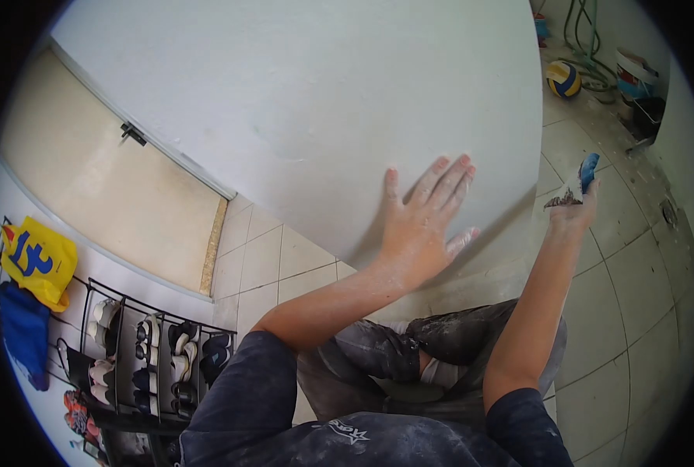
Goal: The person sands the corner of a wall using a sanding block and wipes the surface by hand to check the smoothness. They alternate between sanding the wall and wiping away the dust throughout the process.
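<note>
My left hand [418, 233] lies flat against the pale wall [308, 101], its fingers spread and dusted with white powder. Past the wall's right edge, my right hand [579, 212] is closed on a thin blue and white piece [570, 193] with a dark, ragged-looking lower edge; its exact kind cannot be made out. The hand's far side and some of its fingers are hidden. Faint bumps and smooth patches show on the wall's surface. White dust also marks my dark trousers [378, 350] and shirt.
A door [106, 171] with a dark handle stands at the left. Below it are a rack of shoes [156, 350] and a yellow bag [40, 261]. A ball [563, 79], a green hose [588, 47] and a bucket [635, 74] sit at upper right on the tiled floor [596, 311].
</note>
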A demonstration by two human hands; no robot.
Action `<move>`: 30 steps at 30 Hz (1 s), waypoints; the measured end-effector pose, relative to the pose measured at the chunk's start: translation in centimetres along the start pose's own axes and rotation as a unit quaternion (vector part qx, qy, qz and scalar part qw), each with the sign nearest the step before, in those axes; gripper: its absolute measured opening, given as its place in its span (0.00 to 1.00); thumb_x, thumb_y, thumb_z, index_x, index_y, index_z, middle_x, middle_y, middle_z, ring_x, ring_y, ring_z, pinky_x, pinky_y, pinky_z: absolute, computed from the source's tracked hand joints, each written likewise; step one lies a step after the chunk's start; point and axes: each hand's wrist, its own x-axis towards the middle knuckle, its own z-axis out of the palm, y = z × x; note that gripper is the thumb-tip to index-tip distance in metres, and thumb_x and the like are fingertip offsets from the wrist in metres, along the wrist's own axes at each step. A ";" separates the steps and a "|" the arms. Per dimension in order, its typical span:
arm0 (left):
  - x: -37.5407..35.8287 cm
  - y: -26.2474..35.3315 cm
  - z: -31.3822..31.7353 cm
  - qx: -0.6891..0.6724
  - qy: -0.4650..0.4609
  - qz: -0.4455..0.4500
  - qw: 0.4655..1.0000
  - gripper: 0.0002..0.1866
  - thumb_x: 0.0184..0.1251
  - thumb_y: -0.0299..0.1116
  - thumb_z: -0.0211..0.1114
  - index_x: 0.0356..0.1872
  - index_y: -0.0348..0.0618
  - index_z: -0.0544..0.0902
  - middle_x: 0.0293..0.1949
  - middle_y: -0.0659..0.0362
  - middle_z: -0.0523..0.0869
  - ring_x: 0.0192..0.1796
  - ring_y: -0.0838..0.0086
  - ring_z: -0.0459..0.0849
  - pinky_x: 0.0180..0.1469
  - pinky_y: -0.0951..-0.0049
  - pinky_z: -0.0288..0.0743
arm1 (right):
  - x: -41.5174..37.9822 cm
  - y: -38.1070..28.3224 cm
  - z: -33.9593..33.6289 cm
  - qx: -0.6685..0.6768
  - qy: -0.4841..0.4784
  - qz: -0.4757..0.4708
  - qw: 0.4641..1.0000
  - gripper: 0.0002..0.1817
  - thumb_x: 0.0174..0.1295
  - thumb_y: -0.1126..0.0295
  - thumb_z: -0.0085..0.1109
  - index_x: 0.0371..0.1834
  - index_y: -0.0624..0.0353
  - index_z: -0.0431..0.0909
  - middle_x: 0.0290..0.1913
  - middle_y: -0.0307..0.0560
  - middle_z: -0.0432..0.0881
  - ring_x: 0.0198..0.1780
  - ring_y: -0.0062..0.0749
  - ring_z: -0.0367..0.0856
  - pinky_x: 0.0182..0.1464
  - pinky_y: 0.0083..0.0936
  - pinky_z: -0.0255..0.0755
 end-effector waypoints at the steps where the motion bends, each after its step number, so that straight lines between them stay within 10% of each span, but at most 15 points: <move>1: -0.3 -0.8 -1.0 0.033 0.045 -0.027 0.998 0.42 0.72 0.59 0.54 0.81 0.61 0.48 0.83 0.65 0.40 0.83 0.53 0.36 0.71 0.23 0.27 | -0.2 0.3 0.2 -0.001 0.000 0.003 1.000 0.23 0.76 0.51 0.48 0.60 0.57 0.76 0.57 0.43 0.80 0.63 0.40 0.75 0.67 0.45 0.67; 6: -3.0 -8.1 -2.4 0.165 0.236 -0.152 0.946 0.47 0.69 0.58 0.60 0.81 0.53 0.47 0.82 0.54 0.38 0.82 0.47 0.32 0.72 0.26 0.26 | 2.5 0.8 -1.3 -0.029 0.016 0.018 0.999 0.25 0.76 0.51 0.45 0.61 0.59 0.75 0.62 0.45 0.79 0.66 0.40 0.74 0.71 0.42 0.64; 11: -8.8 -7.5 8.4 0.049 0.227 -0.157 0.960 0.54 0.62 0.63 0.64 0.81 0.48 0.48 0.80 0.42 0.35 0.80 0.38 0.29 0.72 0.27 0.25 | 3.9 1.1 -1.9 -0.067 -0.014 0.011 0.998 0.24 0.75 0.50 0.47 0.62 0.55 0.76 0.62 0.45 0.79 0.61 0.38 0.76 0.60 0.42 0.68; 15: -15.4 -2.9 14.2 0.082 -0.046 -0.150 0.984 0.51 0.61 0.63 0.66 0.78 0.46 0.56 0.80 0.41 0.43 0.80 0.39 0.40 0.77 0.38 0.37 | 2.3 -0.9 -1.1 -0.180 -0.002 0.041 0.983 0.22 0.72 0.49 0.51 0.60 0.50 0.78 0.62 0.44 0.79 0.51 0.37 0.78 0.40 0.39 0.67; 17: -18.2 -1.6 13.5 -0.206 -0.422 -0.039 0.882 0.45 0.60 0.59 0.69 0.74 0.45 0.66 0.78 0.42 0.54 0.78 0.44 0.54 0.79 0.52 0.49 | 3.0 -1.7 -1.8 -0.205 -0.025 0.025 0.978 0.21 0.71 0.48 0.53 0.59 0.48 0.79 0.60 0.42 0.80 0.46 0.37 0.79 0.32 0.37 0.65; 22: -17.3 -3.1 4.1 -0.540 -0.044 0.050 0.839 0.29 0.58 0.42 0.76 0.59 0.41 0.80 0.65 0.42 0.75 0.69 0.51 0.72 0.69 0.58 0.67 | 4.5 -2.1 -2.0 -0.138 -0.067 -0.021 0.988 0.22 0.69 0.46 0.55 0.56 0.45 0.81 0.52 0.40 0.82 0.34 0.37 0.79 0.21 0.33 0.62; 25: -14.0 -9.3 1.2 -0.333 0.400 -0.152 0.841 0.18 0.58 0.32 0.78 0.28 0.42 0.72 0.30 0.61 0.73 0.33 0.72 0.73 0.39 0.71 0.69 | 4.8 -1.5 -2.1 -0.192 -0.093 -0.024 0.977 0.21 0.69 0.47 0.55 0.56 0.46 0.81 0.49 0.41 0.82 0.32 0.36 0.79 0.19 0.32 0.63; 28: -12.7 -15.1 1.2 -0.334 0.500 -0.329 0.728 0.31 0.59 0.32 0.78 0.20 0.45 0.56 0.21 0.68 0.59 0.26 0.81 0.55 0.27 0.77 0.52 | 3.5 -0.7 -1.7 -0.228 -0.093 -0.024 0.969 0.20 0.71 0.49 0.53 0.56 0.48 0.81 0.49 0.41 0.83 0.33 0.36 0.80 0.19 0.34 0.66; 30: -12.0 -17.5 1.5 -0.380 0.463 -0.280 0.750 0.31 0.55 0.33 0.80 0.17 0.44 0.59 0.19 0.68 0.56 0.23 0.80 0.53 0.24 0.75 0.50 | 2.7 -0.3 -1.5 -0.242 -0.098 -0.040 0.964 0.20 0.72 0.50 0.52 0.56 0.50 0.81 0.49 0.42 0.84 0.35 0.36 0.81 0.21 0.36 0.70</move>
